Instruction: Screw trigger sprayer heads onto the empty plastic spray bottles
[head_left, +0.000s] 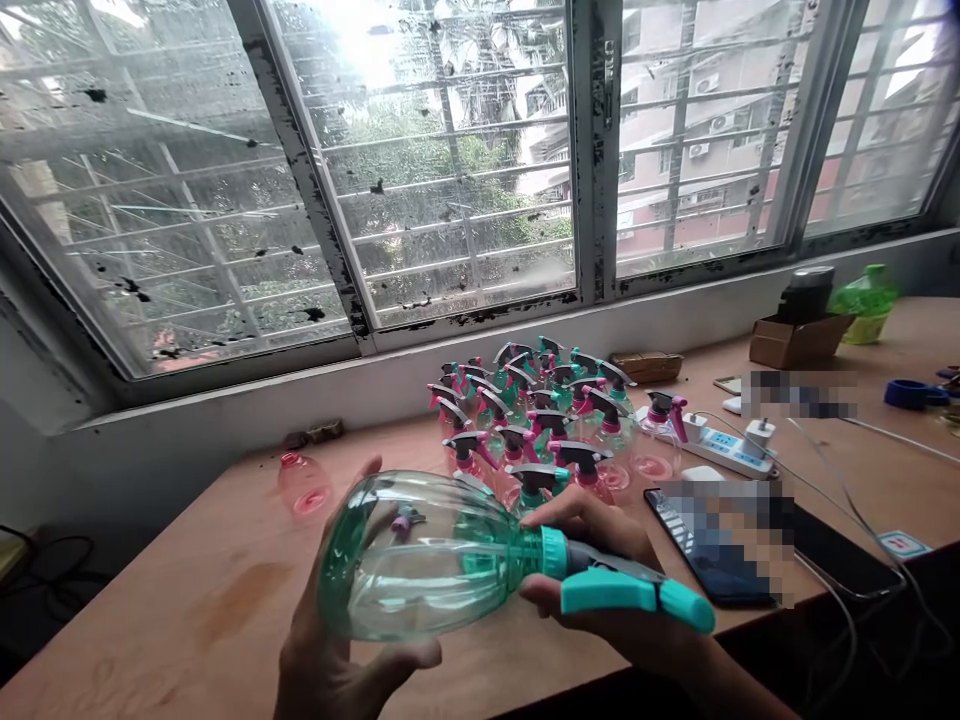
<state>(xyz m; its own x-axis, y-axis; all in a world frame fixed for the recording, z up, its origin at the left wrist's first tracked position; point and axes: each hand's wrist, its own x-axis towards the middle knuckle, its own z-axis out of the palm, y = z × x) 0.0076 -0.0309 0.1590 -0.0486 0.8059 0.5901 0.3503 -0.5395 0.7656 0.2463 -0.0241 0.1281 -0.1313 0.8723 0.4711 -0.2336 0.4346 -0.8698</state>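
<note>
A clear green spray bottle (427,560) lies sideways in the air over the table, its turquoise and black trigger head pointing right. My left hand (330,640) wraps round the wide base end, thumb below and fingers behind it. At the neck, my right hand (622,590) grips close to the turquoise collar, with its palm partly behind the trigger head. Just beyond the held bottle stands a group of several spray bottles (532,425) with pink or turquoise heads. Off to the left is a pink bottle (305,485) with no spray head.
Two phones (712,560) lie on the table (172,560) at the right, near a white power strip (731,448) with cables. Farther back are a cardboard box (799,340), a green bottle (866,305) and blue tape (915,393). Windows line the back wall.
</note>
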